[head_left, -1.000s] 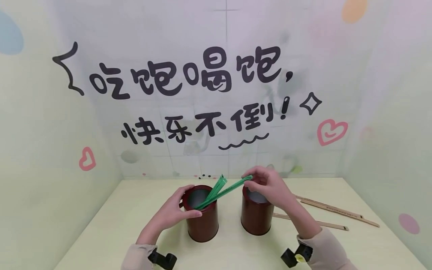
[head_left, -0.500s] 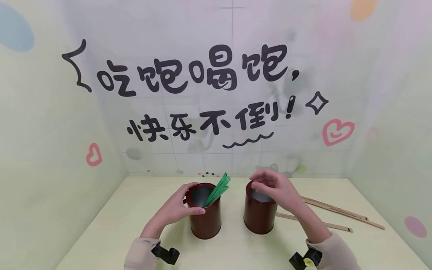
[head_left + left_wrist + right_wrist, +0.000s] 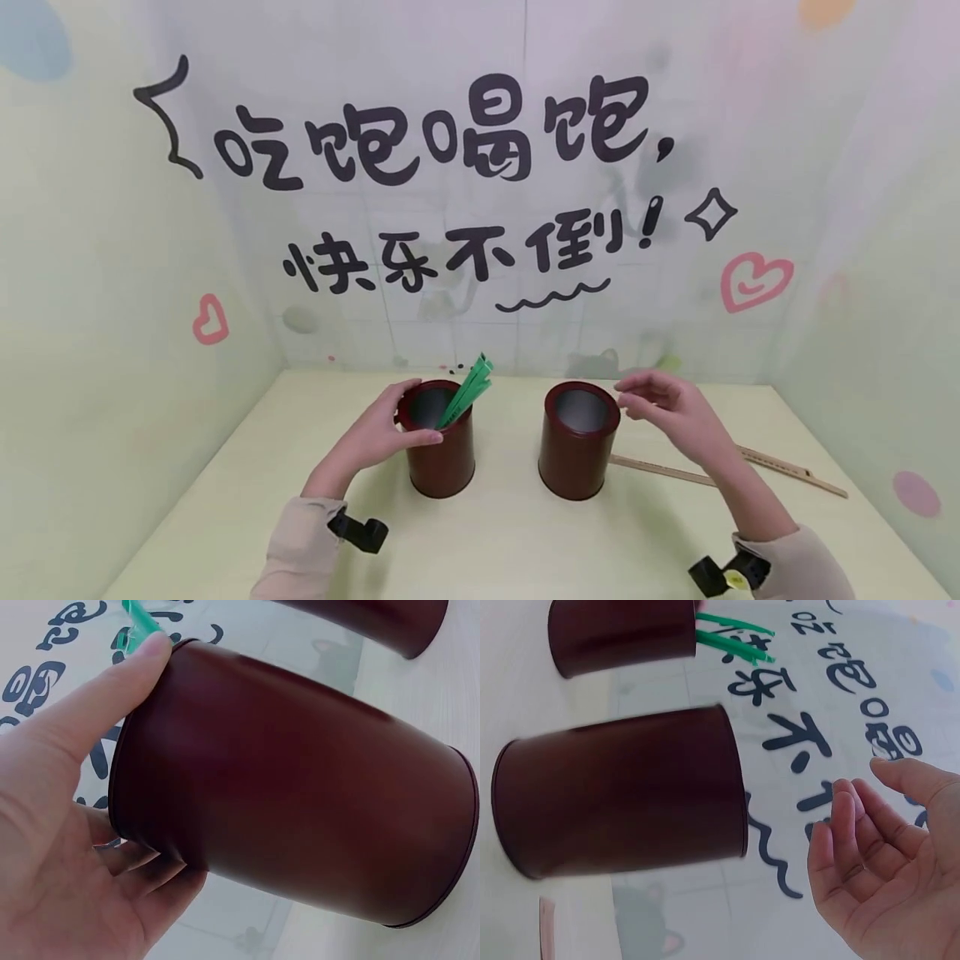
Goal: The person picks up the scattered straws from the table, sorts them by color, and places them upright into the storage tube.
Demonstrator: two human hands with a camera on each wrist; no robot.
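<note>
My left hand (image 3: 372, 432) holds a dark red-brown cylindrical canister (image 3: 442, 468) at its rim, thumb on the near side and fingers round the far side. The canister stands upright with several slim green packets (image 3: 467, 392) leaning out of its mouth toward the right. A matching canister (image 3: 573, 462) stands to its right, and its grey inside shows no contents. Just beyond that one's right rim hovers my right hand (image 3: 678, 412), fingers loosely curled around nothing. In the right wrist view the right palm (image 3: 892, 892) faces the canister, apart from it.
Thin wooden sticks (image 3: 795, 467) lie on the pale table (image 3: 480, 550) at the right, partly hidden behind my right forearm. Printed walls enclose the table at the back and both sides.
My right hand has let go of a green packet, which dropped into the left canister with the others. It then moved right, off the right canister's mouth. The left hand keeps its hold.
</note>
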